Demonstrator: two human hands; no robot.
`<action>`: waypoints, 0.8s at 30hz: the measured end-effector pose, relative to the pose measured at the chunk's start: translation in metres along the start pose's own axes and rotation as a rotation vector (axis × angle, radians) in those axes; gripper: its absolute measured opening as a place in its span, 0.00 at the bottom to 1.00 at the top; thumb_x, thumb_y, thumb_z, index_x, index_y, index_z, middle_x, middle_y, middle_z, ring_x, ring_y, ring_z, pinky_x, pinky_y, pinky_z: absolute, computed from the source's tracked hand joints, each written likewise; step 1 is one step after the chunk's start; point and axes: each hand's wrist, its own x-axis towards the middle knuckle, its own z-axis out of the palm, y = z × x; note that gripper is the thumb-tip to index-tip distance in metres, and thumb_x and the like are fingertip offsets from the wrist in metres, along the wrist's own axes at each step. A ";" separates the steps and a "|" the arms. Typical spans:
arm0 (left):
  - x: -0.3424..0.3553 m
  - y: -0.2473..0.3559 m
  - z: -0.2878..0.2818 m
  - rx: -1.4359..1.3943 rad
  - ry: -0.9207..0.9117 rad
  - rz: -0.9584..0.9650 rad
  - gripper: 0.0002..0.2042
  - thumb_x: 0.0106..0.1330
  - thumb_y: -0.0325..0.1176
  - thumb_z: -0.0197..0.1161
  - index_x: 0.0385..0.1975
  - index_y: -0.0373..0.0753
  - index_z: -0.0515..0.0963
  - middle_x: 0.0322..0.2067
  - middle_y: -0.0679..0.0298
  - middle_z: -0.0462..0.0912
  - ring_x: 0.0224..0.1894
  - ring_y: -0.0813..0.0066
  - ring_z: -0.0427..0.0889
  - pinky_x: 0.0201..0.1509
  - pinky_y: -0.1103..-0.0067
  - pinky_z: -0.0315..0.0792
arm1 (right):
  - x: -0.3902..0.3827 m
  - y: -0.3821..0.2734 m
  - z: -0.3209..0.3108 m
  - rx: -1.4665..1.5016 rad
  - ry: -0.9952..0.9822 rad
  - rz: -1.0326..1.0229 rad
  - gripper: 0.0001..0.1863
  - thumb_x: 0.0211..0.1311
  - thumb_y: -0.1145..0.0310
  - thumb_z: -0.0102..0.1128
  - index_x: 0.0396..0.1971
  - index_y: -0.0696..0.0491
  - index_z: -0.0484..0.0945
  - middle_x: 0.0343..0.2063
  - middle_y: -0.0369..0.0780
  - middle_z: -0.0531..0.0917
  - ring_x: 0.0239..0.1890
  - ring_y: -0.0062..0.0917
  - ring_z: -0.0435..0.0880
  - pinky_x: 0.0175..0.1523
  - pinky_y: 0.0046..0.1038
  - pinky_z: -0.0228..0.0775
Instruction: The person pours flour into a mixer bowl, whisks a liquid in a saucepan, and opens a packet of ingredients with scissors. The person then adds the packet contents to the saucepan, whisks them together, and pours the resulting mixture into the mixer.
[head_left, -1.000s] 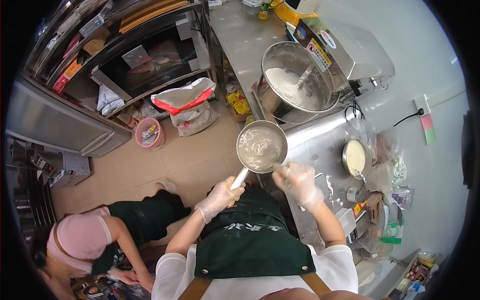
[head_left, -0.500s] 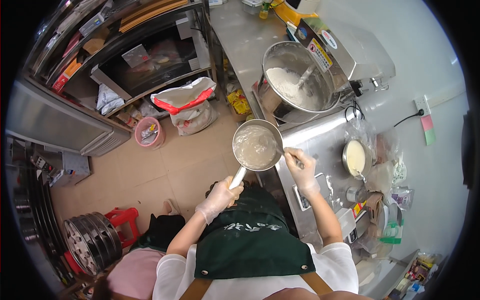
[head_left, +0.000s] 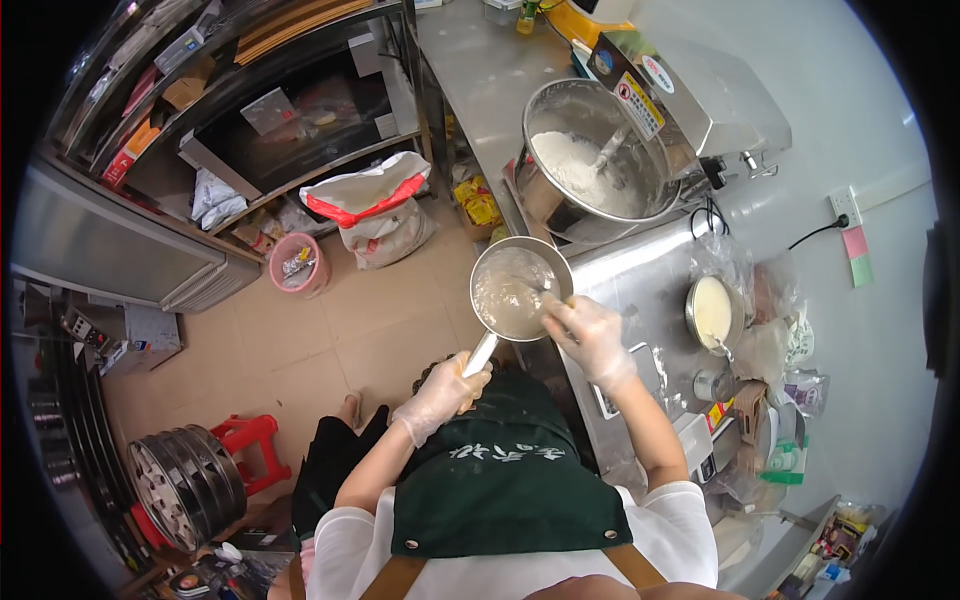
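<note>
My left hand (head_left: 440, 395), in a clear plastic glove, grips the white handle (head_left: 480, 355) of a small saucepan (head_left: 504, 275) holding cloudy, watery liquid, over the counter's near edge. My gloved right hand (head_left: 590, 340) is at the pan's right side, closed on a metal utensil (head_left: 543, 297) dipped in the liquid; its lower end is hard to make out. Beyond the pan stands a mixer (head_left: 720, 110) with a steel bowl (head_left: 540, 195) of white flour. A smaller bowl of creamy liquid (head_left: 712, 312) sits on the steel counter (head_left: 615, 285) to the right.
A sack (head_left: 370, 225) and pink bucket (head_left: 300, 270) are on the floor by a shelving rack (head_left: 290, 180). A red stool (head_left: 262, 445) and stacked steel trays (head_left: 185, 485) are at lower left. A co-worker (head_left: 330, 460), partly hidden, is behind my left arm. Bags line the counter's wall side.
My right hand moves round the pan's right side with the utensil, now further over the liquid. The co-worker moves down and behind my left arm, uncovering the stool and trays.
</note>
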 end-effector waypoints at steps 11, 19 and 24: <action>0.000 0.007 -0.002 -0.002 -0.006 -0.021 0.12 0.69 0.30 0.57 0.48 0.32 0.72 0.21 0.70 0.69 0.15 0.87 0.63 0.17 0.86 0.59 | -0.012 0.009 -0.005 0.057 0.032 0.229 0.10 0.52 0.74 0.69 0.36 0.51 0.83 0.19 0.38 0.78 0.22 0.28 0.81 0.28 0.28 0.74; 0.004 0.004 -0.003 0.021 -0.002 -0.015 0.09 0.68 0.32 0.59 0.43 0.35 0.73 0.21 0.69 0.70 0.16 0.85 0.65 0.19 0.84 0.62 | -0.017 0.006 0.001 0.370 0.185 0.418 0.07 0.53 0.77 0.68 0.33 0.54 0.85 0.23 0.40 0.84 0.22 0.23 0.83 0.30 0.23 0.74; 0.007 -0.001 -0.004 0.025 -0.004 0.014 0.10 0.68 0.32 0.59 0.43 0.35 0.73 0.21 0.69 0.70 0.16 0.85 0.65 0.19 0.84 0.62 | -0.015 0.002 -0.004 0.327 0.076 0.330 0.06 0.54 0.79 0.66 0.33 0.55 0.84 0.21 0.39 0.83 0.20 0.21 0.80 0.28 0.22 0.72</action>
